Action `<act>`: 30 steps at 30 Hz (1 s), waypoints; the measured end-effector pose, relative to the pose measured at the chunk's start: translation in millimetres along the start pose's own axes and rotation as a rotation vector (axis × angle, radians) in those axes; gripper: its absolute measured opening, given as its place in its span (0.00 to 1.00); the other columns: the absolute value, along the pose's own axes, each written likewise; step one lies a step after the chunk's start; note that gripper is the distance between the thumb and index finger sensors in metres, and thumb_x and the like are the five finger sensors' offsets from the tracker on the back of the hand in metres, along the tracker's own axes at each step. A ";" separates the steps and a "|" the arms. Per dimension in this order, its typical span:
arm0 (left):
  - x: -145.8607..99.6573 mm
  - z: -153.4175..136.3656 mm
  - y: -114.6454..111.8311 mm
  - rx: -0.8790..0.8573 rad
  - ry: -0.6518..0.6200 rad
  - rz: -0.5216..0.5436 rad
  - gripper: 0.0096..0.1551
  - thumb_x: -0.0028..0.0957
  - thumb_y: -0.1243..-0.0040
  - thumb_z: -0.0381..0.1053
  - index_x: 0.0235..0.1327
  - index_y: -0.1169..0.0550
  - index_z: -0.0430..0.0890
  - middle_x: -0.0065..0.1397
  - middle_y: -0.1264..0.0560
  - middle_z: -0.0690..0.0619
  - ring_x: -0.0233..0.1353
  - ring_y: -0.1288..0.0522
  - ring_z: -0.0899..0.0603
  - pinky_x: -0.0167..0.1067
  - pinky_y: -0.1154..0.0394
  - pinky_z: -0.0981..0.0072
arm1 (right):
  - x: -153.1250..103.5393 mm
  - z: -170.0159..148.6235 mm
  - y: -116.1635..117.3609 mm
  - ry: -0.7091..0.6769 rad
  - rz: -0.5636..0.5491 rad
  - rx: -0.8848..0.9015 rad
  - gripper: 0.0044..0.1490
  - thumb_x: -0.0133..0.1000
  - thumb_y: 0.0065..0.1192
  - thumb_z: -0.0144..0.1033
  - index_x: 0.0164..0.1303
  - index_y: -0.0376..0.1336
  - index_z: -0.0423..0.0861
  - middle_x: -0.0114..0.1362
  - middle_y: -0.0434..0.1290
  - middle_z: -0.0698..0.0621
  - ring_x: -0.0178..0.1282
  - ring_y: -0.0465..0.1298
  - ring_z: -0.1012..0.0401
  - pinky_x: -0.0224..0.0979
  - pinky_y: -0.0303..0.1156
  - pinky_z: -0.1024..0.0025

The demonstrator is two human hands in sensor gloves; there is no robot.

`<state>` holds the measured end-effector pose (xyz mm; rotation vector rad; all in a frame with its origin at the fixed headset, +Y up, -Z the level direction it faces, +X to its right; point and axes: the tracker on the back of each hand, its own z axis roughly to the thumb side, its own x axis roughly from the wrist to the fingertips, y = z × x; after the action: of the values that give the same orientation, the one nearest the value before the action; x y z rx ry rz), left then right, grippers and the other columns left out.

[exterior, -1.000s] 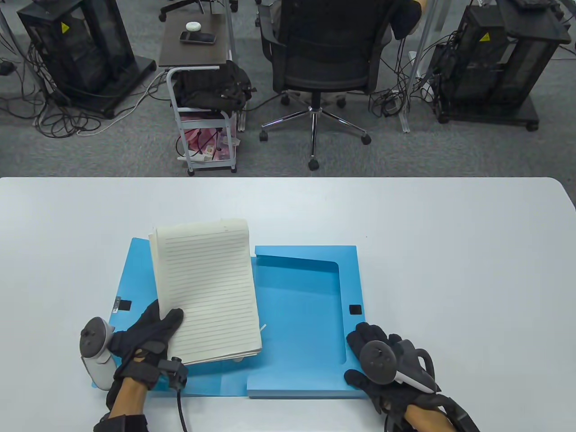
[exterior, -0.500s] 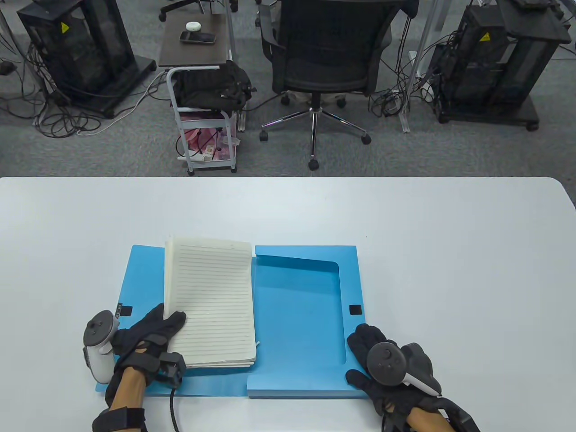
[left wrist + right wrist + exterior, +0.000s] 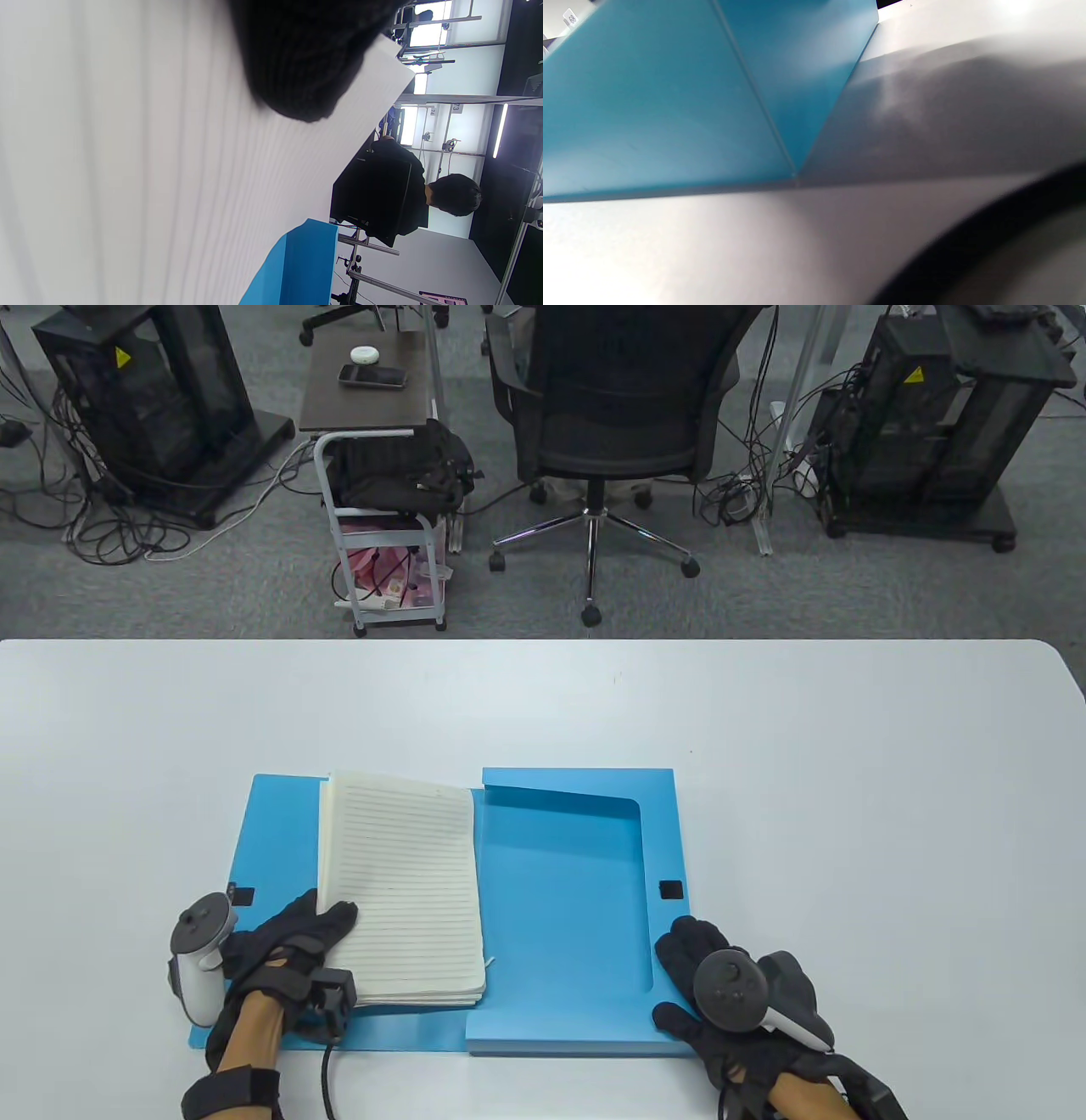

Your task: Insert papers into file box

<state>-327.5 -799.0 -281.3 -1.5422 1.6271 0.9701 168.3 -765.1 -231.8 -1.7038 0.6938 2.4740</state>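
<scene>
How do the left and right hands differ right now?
The left hand grips the lined paper stack by its near left corner; the right hand holds nothing. The left hand is over the blue file box's open lid; the right hand rests at the tray's near right corner. Both wear black gloves with trackers.

Lined paper [image 3: 148, 169] fills most of the frame, blurred and very close. A black gloved finger [image 3: 301, 59] hangs in from the top centre, resting on it. At the bottom centre pokes a blue file box corner [image 3: 301, 267]. On the right, a dark-haired person in black [image 3: 394, 199] sits facing away.
</scene>
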 end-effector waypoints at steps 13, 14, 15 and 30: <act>-14.2 27.9 -17.8 0.523 -0.038 0.203 0.52 0.42 0.31 0.50 0.77 0.45 0.50 0.71 0.32 0.43 0.42 0.12 0.42 0.34 0.16 0.55 | 0.1 0.4 -0.1 -0.001 0.001 -0.007 0.47 0.46 0.43 0.58 0.72 0.38 0.50 0.80 0.33 0.48 0.81 0.40 0.45 0.78 0.46 0.37; -14.5 28.0 -17.7 0.517 -0.040 0.202 0.51 0.42 0.30 0.50 0.77 0.44 0.51 0.70 0.31 0.43 0.42 0.12 0.42 0.35 0.16 0.55 | 0.1 0.4 0.1 -0.001 0.000 -0.008 0.47 0.46 0.43 0.58 0.72 0.38 0.50 0.80 0.33 0.48 0.81 0.40 0.45 0.78 0.46 0.38; -13.8 27.8 -17.1 0.481 -0.044 0.212 0.51 0.41 0.29 0.49 0.76 0.43 0.51 0.70 0.30 0.43 0.42 0.12 0.41 0.37 0.16 0.54 | 0.0 0.5 0.0 -0.002 0.000 -0.007 0.47 0.46 0.43 0.58 0.72 0.38 0.50 0.80 0.33 0.48 0.81 0.40 0.45 0.78 0.46 0.38; -2.8 54.1 -105.9 0.775 0.002 0.100 0.52 0.41 0.28 0.51 0.75 0.44 0.46 0.65 0.27 0.41 0.42 0.11 0.41 0.35 0.15 0.55 | 0.5 1.2 0.9 -0.006 0.001 -0.004 0.48 0.46 0.43 0.58 0.72 0.38 0.49 0.80 0.33 0.48 0.81 0.40 0.44 0.79 0.46 0.38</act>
<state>-222.4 -752.3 -311.6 -0.9318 1.7943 0.2983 166.8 -765.6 -231.5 -1.6974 0.6901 2.4821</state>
